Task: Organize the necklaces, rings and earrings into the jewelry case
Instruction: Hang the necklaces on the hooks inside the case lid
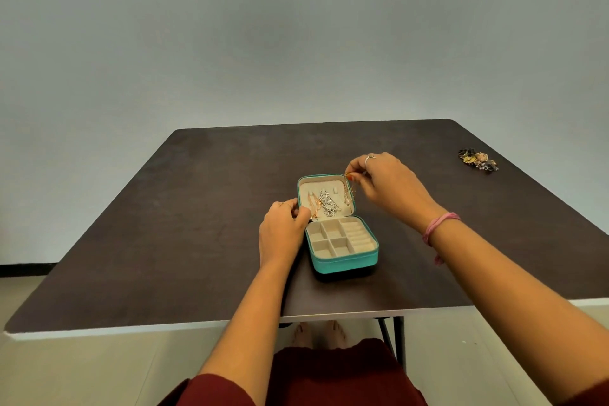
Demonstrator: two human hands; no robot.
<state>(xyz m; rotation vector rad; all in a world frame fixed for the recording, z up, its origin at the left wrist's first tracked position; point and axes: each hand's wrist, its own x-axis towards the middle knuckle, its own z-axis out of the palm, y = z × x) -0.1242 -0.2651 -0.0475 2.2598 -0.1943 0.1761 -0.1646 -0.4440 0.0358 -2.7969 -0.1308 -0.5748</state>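
A teal jewelry case [342,262] lies open on the dark table [197,208], its beige lid [316,183] propped up toward the far side. A rose-gold necklace [313,204] and a silver necklace [328,204] hang inside the lid. My right hand [392,184] pinches a gold necklace [347,191] at the lid's upper right corner, the chain dangling down inside. My left hand [283,229] grips the lid's left edge near the hinge. The base shows square compartments and ring rolls, which look bare.
A small pile of flower-shaped rings and earrings [478,159] lies at the table's far right. A pale wall stands behind the table. The table's near edge runs just above my lap.
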